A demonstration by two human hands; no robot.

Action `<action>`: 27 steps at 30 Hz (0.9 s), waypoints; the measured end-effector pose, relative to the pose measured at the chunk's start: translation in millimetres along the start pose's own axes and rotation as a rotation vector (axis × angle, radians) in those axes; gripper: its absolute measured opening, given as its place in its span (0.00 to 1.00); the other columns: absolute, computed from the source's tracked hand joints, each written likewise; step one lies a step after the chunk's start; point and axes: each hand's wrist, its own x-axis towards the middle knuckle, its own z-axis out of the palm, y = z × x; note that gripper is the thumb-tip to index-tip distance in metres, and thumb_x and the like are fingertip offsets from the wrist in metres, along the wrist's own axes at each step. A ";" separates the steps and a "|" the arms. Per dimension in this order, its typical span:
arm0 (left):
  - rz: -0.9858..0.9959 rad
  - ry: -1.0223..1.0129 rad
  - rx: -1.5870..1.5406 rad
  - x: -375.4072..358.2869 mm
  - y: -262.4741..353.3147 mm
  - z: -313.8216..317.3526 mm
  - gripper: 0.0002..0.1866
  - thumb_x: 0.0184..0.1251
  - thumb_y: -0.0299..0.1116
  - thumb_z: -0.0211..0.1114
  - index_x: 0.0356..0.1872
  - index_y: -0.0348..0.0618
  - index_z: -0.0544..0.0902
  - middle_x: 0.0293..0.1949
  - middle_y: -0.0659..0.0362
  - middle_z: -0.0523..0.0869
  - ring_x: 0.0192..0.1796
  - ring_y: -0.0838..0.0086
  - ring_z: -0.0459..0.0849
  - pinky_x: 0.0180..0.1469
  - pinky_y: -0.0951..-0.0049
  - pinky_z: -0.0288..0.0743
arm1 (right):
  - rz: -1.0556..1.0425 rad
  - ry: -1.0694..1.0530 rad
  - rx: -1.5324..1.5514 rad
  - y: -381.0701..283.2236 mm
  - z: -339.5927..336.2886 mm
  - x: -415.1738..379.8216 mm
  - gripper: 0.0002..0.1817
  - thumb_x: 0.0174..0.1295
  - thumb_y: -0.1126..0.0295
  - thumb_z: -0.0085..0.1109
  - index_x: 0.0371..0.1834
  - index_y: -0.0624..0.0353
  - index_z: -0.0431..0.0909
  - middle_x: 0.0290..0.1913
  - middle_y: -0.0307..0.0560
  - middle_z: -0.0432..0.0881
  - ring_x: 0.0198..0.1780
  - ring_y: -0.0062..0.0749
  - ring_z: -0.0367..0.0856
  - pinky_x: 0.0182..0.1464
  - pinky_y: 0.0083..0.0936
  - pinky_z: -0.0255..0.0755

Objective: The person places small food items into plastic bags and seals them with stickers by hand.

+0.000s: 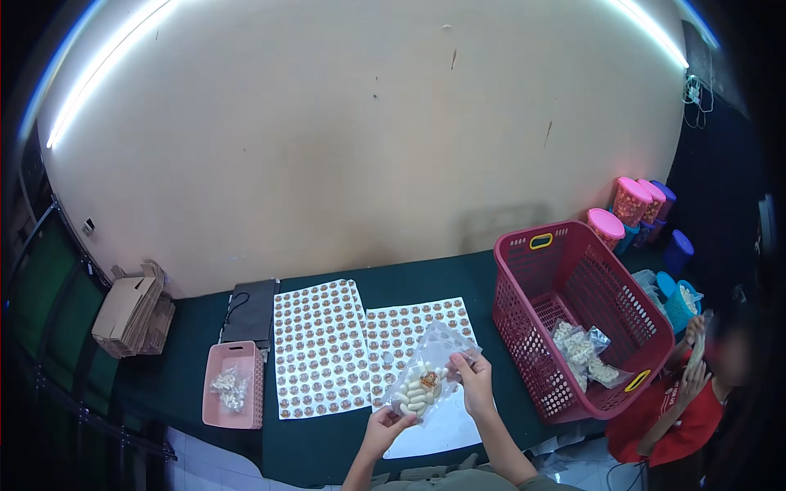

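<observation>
A clear stickered bag of pale oblong pieces slants up to the right — left hand pinching its lower end, right hand its right edge.

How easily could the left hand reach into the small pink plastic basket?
Probably yes: nothing tall stands between the left hand and the open-topped pink basket, though that hand grips a clear plastic bag of white pieces.

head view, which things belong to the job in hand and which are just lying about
Likely part of the job:
held clear bag
pale pieces inside it
sheets of round stickers
maroon basket with filled bags
pink basket

Probably just lying about:
cardboard stack
black folder
pink-lidded tubs
</observation>
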 end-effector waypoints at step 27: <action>0.294 0.810 -0.231 -44.9 9.7 -174.2 0.14 0.63 0.38 0.57 0.44 0.41 0.73 0.38 0.59 0.79 0.36 0.78 0.79 0.34 0.76 0.76 | 0.419 -0.554 -0.469 57.5 -14.6 -36.5 0.23 0.57 0.66 0.57 0.55 0.62 0.66 0.44 0.45 0.74 0.40 0.24 0.76 0.40 0.18 0.68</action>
